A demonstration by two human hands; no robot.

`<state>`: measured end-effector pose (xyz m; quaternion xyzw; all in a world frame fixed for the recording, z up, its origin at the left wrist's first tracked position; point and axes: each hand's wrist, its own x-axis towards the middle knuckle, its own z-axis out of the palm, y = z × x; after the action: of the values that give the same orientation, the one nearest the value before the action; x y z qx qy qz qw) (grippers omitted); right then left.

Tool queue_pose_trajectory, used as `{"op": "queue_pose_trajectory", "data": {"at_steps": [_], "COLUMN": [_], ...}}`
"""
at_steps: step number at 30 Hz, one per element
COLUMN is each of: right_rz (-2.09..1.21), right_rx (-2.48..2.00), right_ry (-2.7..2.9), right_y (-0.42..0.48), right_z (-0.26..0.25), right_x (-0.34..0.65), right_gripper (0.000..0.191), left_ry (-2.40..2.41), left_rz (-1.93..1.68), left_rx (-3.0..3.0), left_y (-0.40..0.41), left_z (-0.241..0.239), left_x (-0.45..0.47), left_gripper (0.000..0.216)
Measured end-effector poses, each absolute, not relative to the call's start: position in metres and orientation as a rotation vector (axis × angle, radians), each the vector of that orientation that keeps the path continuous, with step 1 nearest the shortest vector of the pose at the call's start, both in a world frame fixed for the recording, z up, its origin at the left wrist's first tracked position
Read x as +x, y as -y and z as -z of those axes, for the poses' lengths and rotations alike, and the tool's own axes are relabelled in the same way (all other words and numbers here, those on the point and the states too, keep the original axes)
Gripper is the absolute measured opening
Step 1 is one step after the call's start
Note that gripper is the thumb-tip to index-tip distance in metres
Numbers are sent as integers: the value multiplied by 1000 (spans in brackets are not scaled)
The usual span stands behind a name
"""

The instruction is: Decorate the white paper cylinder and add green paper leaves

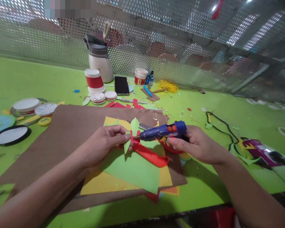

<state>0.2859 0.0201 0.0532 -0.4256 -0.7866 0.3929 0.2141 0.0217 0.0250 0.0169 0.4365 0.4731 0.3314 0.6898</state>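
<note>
Between the thumb and fingers of my left hand (109,141) is a small paper flower (134,135) with a red middle and light green leaf shapes. My right hand (196,144) is wrapped round a blue glue gun (160,131). Its nozzle points left and meets the red paper, or sits just over it; I cannot tell which. Below them lie red-handled scissors (153,155), partly hidden, on a light green paper sheet (135,169). Under that sheet is a yellow sheet (95,183), resting on brown paper (68,136).
A white jug (101,63), a red-and-white cup (94,80), a phone (121,85) and a small tub (140,76) stand or lie at the back. White lids (27,105) are at left. At right lie a black cord (219,118) and a purple object (260,152).
</note>
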Motion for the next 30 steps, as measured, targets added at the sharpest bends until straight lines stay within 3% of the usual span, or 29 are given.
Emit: {"op": "queue_pose_trajectory", "data": {"at_steps": [30], "right_rz": [-1146], "right_rx": [-1173], "right_ry": [2121], "right_y": [-21], "right_z": [-52], "right_x": [289], "right_gripper": [22], "left_ry": [-927], "left_rz": [-786], "left_rx": [827], "left_y": [-26], "left_z": [-16], "left_x": [23], "left_gripper": [10]}}
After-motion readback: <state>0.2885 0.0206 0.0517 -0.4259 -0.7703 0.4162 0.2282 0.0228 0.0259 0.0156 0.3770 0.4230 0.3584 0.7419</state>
